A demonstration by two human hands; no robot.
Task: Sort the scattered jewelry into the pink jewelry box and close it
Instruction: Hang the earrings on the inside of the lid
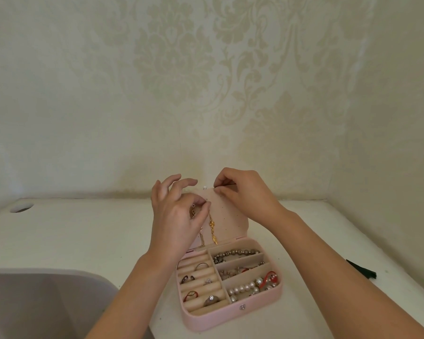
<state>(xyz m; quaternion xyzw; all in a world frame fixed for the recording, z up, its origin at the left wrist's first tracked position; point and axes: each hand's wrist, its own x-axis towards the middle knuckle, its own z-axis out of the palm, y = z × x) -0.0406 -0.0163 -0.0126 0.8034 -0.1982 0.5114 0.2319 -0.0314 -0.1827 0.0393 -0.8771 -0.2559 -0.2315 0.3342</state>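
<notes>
The pink jewelry box [257, 303] lies open on the white table, its lid [230, 211] standing upright. Several rings [201, 266] sit in the left ring rolls. Bead and pearl bracelets [247, 288] fill the right compartments. A gold dangling earring [212, 228] hangs on the lid's perforated panel, with another chain piece beside it, partly hidden. My left hand [176, 216] pinches the top of the gold earring against the panel. My right hand [242, 192] grips the lid's top edge with curled fingers.
A grey-pink container [42, 302] stands at the near left. A small dark object [364, 270] lies at the right. A round hole [21, 207] is in the table's far left corner. Patterned walls close in behind and at right.
</notes>
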